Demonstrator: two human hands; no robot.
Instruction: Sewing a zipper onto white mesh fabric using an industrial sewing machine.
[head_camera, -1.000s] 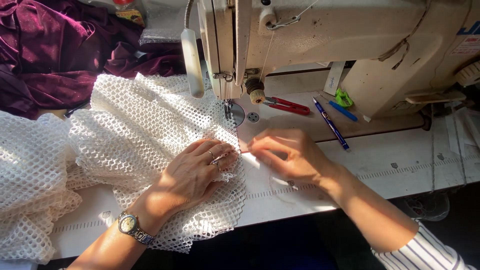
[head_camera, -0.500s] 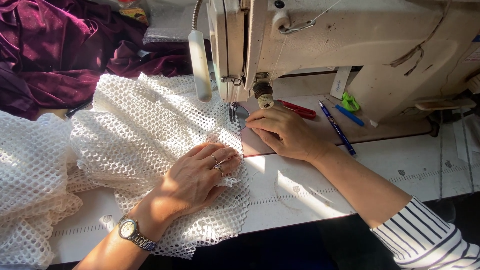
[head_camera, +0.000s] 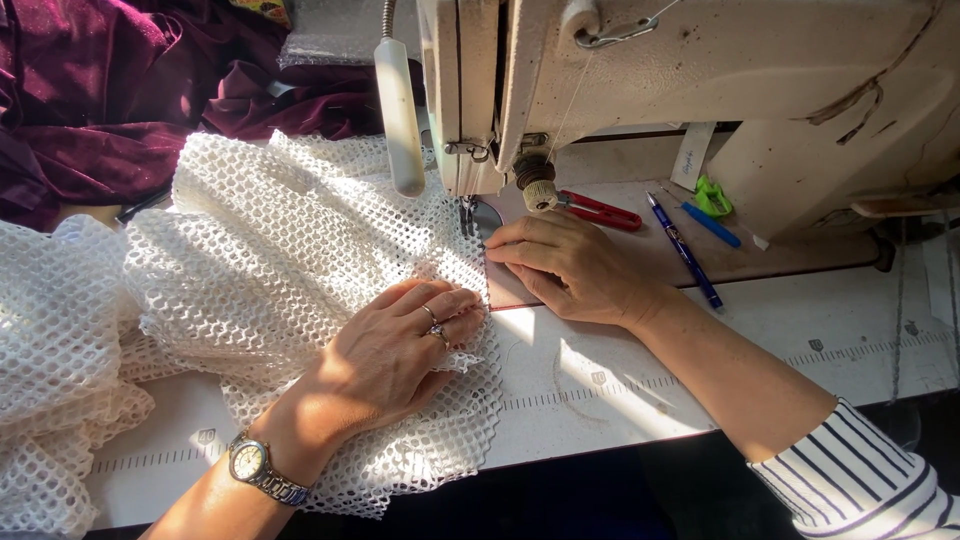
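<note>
While the left hand (head_camera: 385, 355) lies flat, palm down, on the white mesh fabric (head_camera: 290, 280), its fingers stretch together toward the fabric's right edge and press it to the desk (head_camera: 600, 385); the grip is open and closes on nothing. Two rings show on the fingers, and a wristwatch (head_camera: 255, 467) sits on the wrist, with the forearm running down to the lower left corner. Just to the right, the right hand (head_camera: 570, 265) rests on the desk with its fingers curled leftward, the fingertips meeting the fabric edge close by the needle area of the sewing machine (head_camera: 680, 90). Whether those fingertips pinch the edge or only push against it cannot be told. Its forearm slants to the lower right, ending in a striped sleeve (head_camera: 865, 485).

Most of the mesh fabric spreads in folds to the left of the machine. Behind the right hand lie red thread snips (head_camera: 600, 210), a blue pen (head_camera: 685, 250) and a green clip (head_camera: 712, 196). Dark maroon cloth (head_camera: 110, 100) is heaped at the upper left.
</note>
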